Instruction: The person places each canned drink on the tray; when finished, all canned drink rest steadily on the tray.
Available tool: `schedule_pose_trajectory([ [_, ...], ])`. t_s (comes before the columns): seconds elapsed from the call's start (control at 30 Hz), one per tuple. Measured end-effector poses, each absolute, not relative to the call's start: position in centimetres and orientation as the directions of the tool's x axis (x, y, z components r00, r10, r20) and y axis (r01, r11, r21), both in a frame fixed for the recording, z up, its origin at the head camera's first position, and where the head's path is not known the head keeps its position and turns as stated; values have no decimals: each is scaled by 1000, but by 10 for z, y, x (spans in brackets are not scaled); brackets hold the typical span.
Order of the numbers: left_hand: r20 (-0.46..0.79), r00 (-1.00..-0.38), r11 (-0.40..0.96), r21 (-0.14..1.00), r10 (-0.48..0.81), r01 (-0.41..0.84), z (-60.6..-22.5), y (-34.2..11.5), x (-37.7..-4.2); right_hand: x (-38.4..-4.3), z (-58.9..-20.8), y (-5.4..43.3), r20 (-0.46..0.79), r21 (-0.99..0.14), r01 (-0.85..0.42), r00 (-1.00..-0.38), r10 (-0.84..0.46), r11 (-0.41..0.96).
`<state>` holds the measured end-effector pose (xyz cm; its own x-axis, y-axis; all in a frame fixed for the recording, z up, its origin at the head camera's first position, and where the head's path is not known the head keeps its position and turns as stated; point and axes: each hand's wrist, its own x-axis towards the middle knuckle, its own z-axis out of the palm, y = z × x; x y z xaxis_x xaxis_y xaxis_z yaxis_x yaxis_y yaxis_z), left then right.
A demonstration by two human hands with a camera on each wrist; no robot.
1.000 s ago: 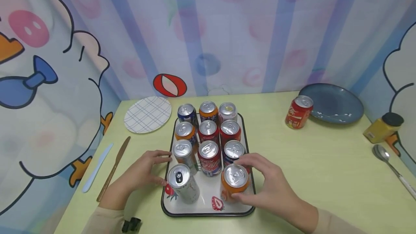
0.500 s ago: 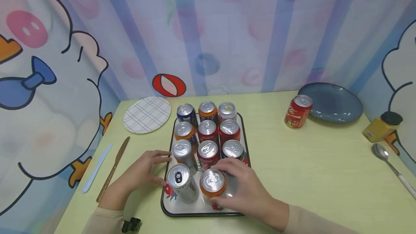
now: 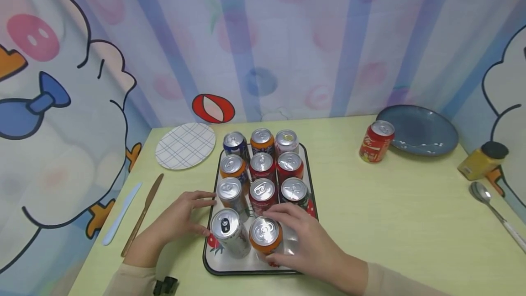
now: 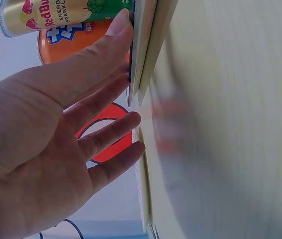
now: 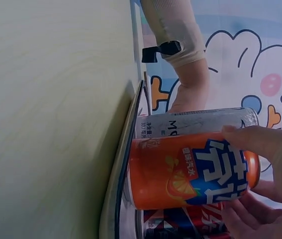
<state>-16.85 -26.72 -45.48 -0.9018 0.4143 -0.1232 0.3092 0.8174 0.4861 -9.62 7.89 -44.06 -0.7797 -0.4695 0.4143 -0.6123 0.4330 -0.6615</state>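
An orange soda can (image 3: 263, 236) stands near the front of a white tray (image 3: 242, 268), gripped between the thumb and fingers of my right hand (image 3: 308, 239). In the right wrist view, that soda can (image 5: 180, 174) sits right beside a slim white can (image 5: 200, 121). My left hand (image 3: 182, 216) is at the tray's left edge with fingers extended; its thumb (image 4: 123, 25) touches the rim. Behind the front pair stand several more cans in rows, among them a red cola can (image 3: 263, 193), a dark-sided can (image 3: 295, 192) and a Red Bull can (image 4: 56, 15).
A red can (image 3: 376, 143) stands apart at the right, before a dark blue plate (image 3: 419, 127). Farther right are a yellow jar (image 3: 478, 163) and a spoon (image 3: 497, 214). At left lie a checked plate (image 3: 185, 145), a pale blue knife (image 3: 122, 214) and a brown knife (image 3: 143, 214).
My right hand has slid the orange soda can leftward, from the tray's front right corner to beside the slim white can. My left hand has stayed at the tray's edge.
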Motion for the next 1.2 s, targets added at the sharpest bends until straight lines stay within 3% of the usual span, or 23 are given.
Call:
schedule_pose_trajectory([
  [0.2,-118,-903,814,492,413,308,-452,-268,-168,-101,-445,104,477,-645,-663,-738,-477,380],
  [0.3,-115,-903,812,495,414,309,-452,-270,-168,-106,-447,122,484,-635,-654,-752,-448,412],
  [0.57,-94,-891,802,487,443,347,-454,-276,-166,-131,-453,172,530,-604,-594,-797,-289,531],
  [0.87,-61,-884,786,490,463,378,-455,-275,-165,-179,-442,223,649,-552,-547,-756,-88,629],
  [1.2,-37,-879,776,488,475,399,-459,-271,-168,-224,-434,265,639,-580,-445,-768,42,683],
])
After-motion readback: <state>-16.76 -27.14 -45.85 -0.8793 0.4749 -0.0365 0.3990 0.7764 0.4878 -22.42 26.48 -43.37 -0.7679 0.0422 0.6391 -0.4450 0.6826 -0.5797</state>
